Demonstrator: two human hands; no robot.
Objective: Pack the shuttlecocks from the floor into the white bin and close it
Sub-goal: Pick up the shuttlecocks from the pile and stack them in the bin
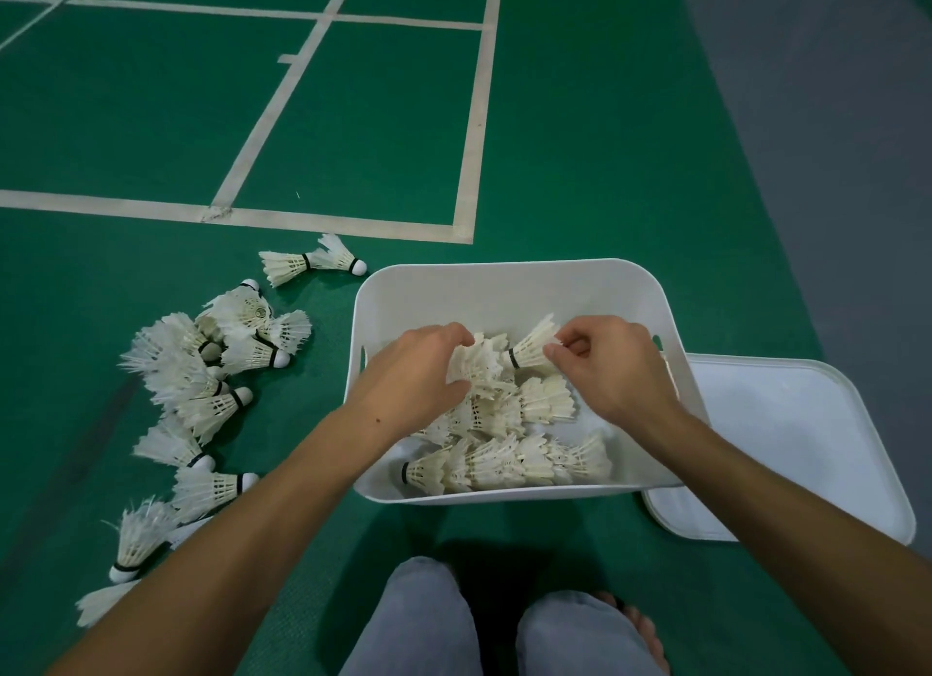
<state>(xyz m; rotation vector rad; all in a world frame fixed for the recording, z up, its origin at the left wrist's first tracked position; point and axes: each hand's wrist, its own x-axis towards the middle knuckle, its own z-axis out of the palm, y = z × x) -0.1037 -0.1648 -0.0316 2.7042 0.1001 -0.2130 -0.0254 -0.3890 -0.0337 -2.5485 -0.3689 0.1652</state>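
Observation:
The white bin (pixel 504 282) stands open on the green floor in front of me, with several white feather shuttlecocks (pixel 509 461) lying inside. Both hands are over the bin. My left hand (pixel 413 367) is closed on the feathers of a shuttlecock (pixel 476 365). My right hand (pixel 613 367) pinches the feather end of another shuttlecock (pixel 532 350) with a black band. A loose pile of shuttlecocks (pixel 201 372) lies on the floor left of the bin, and two more shuttlecocks (pixel 307 260) lie farther back.
The bin's white lid (pixel 787 448) lies flat on the floor to the right, partly under the bin's corner. My grey-trousered knees (pixel 428 620) and a bare foot (pixel 638 625) are just below the bin. White court lines (pixel 469 120) cross the floor beyond.

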